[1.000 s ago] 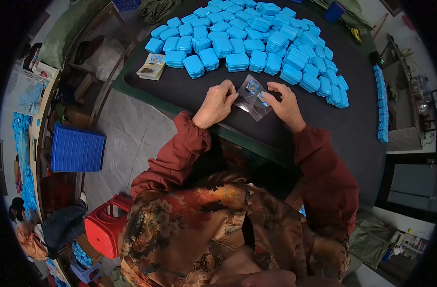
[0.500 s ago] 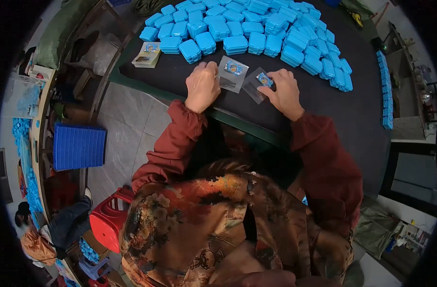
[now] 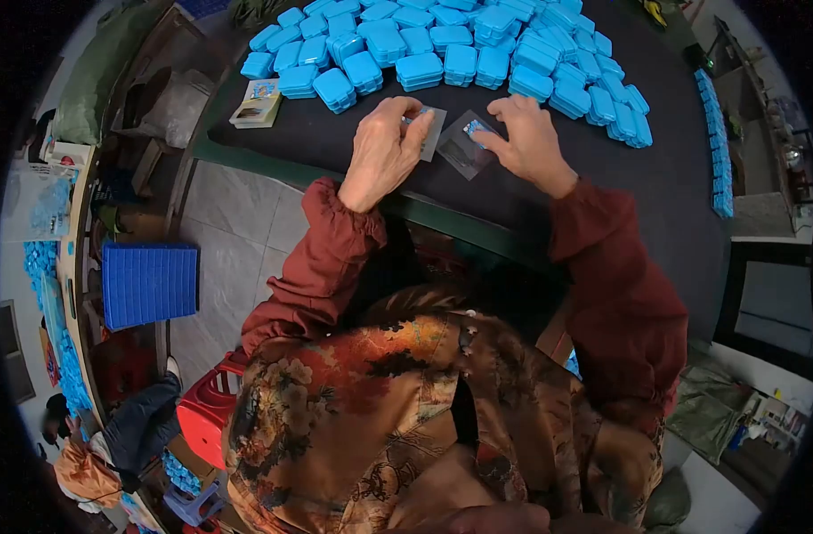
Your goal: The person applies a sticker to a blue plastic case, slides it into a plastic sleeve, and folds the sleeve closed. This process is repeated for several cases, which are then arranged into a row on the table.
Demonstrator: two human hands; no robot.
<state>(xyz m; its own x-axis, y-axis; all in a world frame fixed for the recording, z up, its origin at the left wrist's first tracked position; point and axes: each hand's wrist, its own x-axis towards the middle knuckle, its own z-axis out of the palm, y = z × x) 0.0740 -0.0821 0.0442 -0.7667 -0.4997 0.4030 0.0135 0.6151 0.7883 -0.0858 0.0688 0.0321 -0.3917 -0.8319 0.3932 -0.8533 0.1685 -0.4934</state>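
Observation:
My left hand (image 3: 384, 151) is closed, thumb and index finger together over the edge of a clear sticker sheet (image 3: 436, 141), whose printed picture is mostly covered. Just to the right, a second clear sheet (image 3: 464, 158) with a small blue printed picture lies tilted on the dark tabletop. The thumb of my right hand (image 3: 533, 142) rests at that picture, while its index finger stands apart above the thumb. Beyond both hands are many small blue lidded boxes (image 3: 420, 71), some stacked. A pile of printed sheets (image 3: 257, 105) lies at the table's left.
The dark table (image 3: 620, 214) has a green edge (image 3: 282, 169) on my side. A row of blue boxes (image 3: 714, 142) stands at far right. On the left are a blue crate (image 3: 150, 283), a red stool (image 3: 206, 414) and a seated person (image 3: 113, 445).
My left hand has turned and come over its sheet, covering most of the picture. My right hand has moved slightly up, its thumb now over the other sheet's picture. The camera view has shifted slightly.

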